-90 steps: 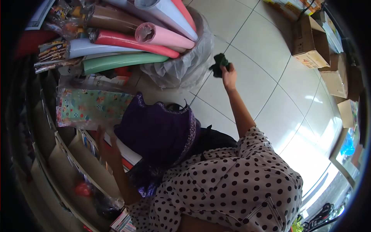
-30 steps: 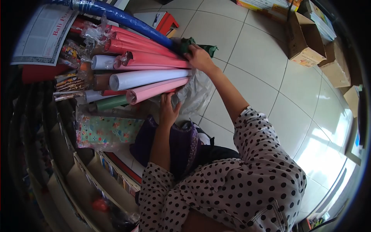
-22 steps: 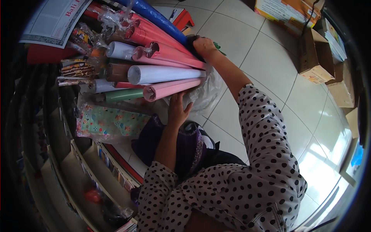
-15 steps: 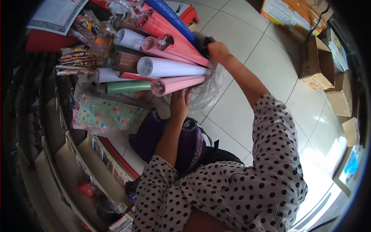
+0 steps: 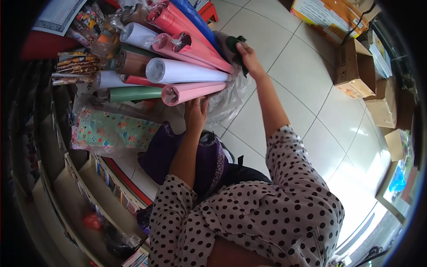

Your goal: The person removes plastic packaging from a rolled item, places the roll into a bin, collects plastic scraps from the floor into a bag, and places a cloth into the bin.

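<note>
A dark green cloth [image 5: 238, 49] is bunched in my right hand [image 5: 250, 58], beside the plastic-wrapped lower end of the rolls. My left hand [image 5: 195, 115] is raised under the pink roll [image 5: 193, 92], its fingertips hidden by or touching the roll's underside. Above the pink roll lies a white roll [image 5: 189, 71], with red and pink rolls [image 5: 202, 53] and a blue roll [image 5: 198, 22] further up. A green roll [image 5: 135, 94] is on the left. Clear plastic [image 5: 227, 104] surrounds the bundle's lower end.
Patterned sheets in plastic [image 5: 115, 129] lie left of a purple cloth [image 5: 162, 153]. Shelves [image 5: 80, 191] run down the left side. Cardboard boxes [image 5: 356, 73] stand at the right on the tiled floor [image 5: 296, 84], with an orange and white carton [image 5: 329, 18] at the top.
My right hand has gone from over the floor with the cloth to the bundle's far side, then slid along it. My left hand has risen from the shelves to the pink roll.
</note>
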The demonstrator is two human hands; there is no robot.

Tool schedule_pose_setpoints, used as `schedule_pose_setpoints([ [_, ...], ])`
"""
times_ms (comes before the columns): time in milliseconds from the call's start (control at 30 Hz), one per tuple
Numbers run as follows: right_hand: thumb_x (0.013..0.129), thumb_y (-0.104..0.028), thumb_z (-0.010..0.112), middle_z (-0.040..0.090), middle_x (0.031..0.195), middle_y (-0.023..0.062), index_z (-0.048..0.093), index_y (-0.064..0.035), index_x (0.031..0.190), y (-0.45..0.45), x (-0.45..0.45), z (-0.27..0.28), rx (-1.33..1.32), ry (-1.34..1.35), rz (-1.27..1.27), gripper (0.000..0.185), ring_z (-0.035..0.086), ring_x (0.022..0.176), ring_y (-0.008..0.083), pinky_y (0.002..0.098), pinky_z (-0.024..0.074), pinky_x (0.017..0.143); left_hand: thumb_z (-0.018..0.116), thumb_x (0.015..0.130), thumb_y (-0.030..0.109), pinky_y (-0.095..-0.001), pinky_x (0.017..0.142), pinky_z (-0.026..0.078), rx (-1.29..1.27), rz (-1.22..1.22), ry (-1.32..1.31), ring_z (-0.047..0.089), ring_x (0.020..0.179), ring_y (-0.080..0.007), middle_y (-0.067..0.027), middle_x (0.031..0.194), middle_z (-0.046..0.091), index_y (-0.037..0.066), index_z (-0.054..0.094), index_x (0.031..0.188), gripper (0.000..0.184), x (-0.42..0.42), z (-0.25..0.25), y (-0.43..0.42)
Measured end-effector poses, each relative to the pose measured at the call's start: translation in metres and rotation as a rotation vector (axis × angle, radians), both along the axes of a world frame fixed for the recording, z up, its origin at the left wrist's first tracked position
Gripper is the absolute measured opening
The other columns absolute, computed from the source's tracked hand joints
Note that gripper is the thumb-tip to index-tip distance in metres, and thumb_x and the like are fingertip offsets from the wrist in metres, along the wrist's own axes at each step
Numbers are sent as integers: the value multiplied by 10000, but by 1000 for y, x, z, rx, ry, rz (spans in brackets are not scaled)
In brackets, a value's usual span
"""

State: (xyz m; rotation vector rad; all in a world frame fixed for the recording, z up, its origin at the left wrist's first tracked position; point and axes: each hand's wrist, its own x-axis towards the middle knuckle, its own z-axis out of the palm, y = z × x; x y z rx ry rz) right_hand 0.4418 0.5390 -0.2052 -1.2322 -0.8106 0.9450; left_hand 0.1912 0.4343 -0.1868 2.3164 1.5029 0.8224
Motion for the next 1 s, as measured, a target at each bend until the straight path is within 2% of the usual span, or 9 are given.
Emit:
schedule_pose_setpoints([
  [133, 945, -221, 443, 625, 995, 85, 551, 32, 1135, 3, -15, -37, 53, 322, -65, 333, 544, 875, 146, 264, 427, 802, 590, 842, 168, -431, 788, 417, -10, 20, 14, 512, 948, -383, -180, 1003, 540, 41, 558, 949, 169, 1, -3, -2],
  [267, 941, -220, 418, 640, 888, 142, 574, -19, 1095, -2, -17, -99, 76, 10, -220, 297, 586, 821, 224, 336, 450, 785, 587, 843, 158, -429, 786, 416, 40, -5, 5, 511, 939, -383, -189, 991, 535, 25, 556, 935, 165, -1, -7, 0],
  [433, 880, -262, 460, 615, 975, 248, 600, -83, 1056, -75, -19, -175, -670, -673, 75, 287, 585, 902, 420, 461, 463, 765, 580, 850, 154, -428, 784, 416, 83, -58, 27, 507, 929, -389, -198, 986, 526, 12, 550, 931, 166, -1, 0, 1],
  [567, 884, -253, 493, 639, 935, 206, 614, -87, 1079, -72, -5, -121, -443, -365, -256, 283, 635, 829, 324, 384, 480, 757, 588, 847, 188, -428, 817, 415, -40, -2, -10, 516, 953, -351, -164, 956, 585, 28, 596, 958, 194, 2, 1, -1],
  [633, 901, -196, 504, 641, 914, 173, 601, -96, 1126, -55, -17, -59, 18, 52, -392, 265, 608, 782, 195, 305, 464, 750, 588, 849, 192, -429, 813, 416, -45, 1, -22, 517, 952, -347, -161, 957, 586, 29, 596, 961, 198, 1, 0, -2],
  [700, 914, -143, 496, 637, 926, 140, 582, -112, 1164, -48, -45, -43, -61, 146, -231, 266, 545, 795, 123, 266, 440, 765, 588, 850, 188, -427, 812, 418, -6, 10, 2, 520, 942, -349, -164, 956, 584, 27, 592, 946, 188, 0, -3, 0],
  [833, 902, -155, 510, 632, 1021, 172, 545, -124, 1205, -62, -70, -124, -61, -17, -461, 306, 612, 901, 210, 296, 450, 818, 586, 850, 189, -425, 809, 420, 33, 13, -12, 519, 944, -359, -167, 967, 576, 28, 584, 942, 185, 0, -5, -2],
  [867, 891, -149, 522, 632, 966, 199, 551, -115, 1183, -71, -73, -124, 29, -147, -504, 295, 619, 870, 314, 334, 470, 788, 585, 851, 189, -426, 808, 421, 34, 15, -18, 517, 946, -362, -167, 970, 574, 29, 581, 943, 185, 0, -6, -2],
  [1000, 836, -122, 538, 630, 830, 202, 573, -102, 1119, -102, -48, -131, -178, -371, -320, 286, 597, 791, 401, 410, 491, 705, 583, 848, 185, -439, 797, 425, -60, 16, -29, 513, 959, -368, -163, 984, 565, 47, 576, 963, 180, -2, -5, -2],
])
